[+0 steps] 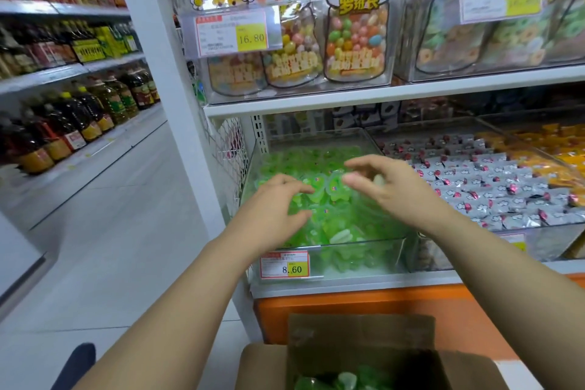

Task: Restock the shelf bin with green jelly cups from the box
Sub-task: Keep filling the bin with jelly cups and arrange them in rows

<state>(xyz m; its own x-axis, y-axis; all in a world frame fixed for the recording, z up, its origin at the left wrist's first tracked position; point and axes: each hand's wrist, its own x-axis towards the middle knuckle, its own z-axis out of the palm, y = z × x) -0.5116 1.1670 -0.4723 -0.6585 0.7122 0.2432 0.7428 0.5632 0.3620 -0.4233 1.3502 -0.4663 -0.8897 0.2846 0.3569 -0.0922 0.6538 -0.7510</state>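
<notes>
Left grip (278, 206), right grip (391, 188) hover over translucent green jelly cups (340, 233).

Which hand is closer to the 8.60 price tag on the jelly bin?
Left. The left hand hovers over the bin right behind the price tag; the right hand is farther right.

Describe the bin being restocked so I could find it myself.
Look under the white shelf board that carries the cartoon-fox candy bags. The clear bin at the far left of that lower row is the one. Unlike the bin of silver-wrapped sweets on its right, it holds green jelly cups and bears a tag reading 8.60.
</notes>
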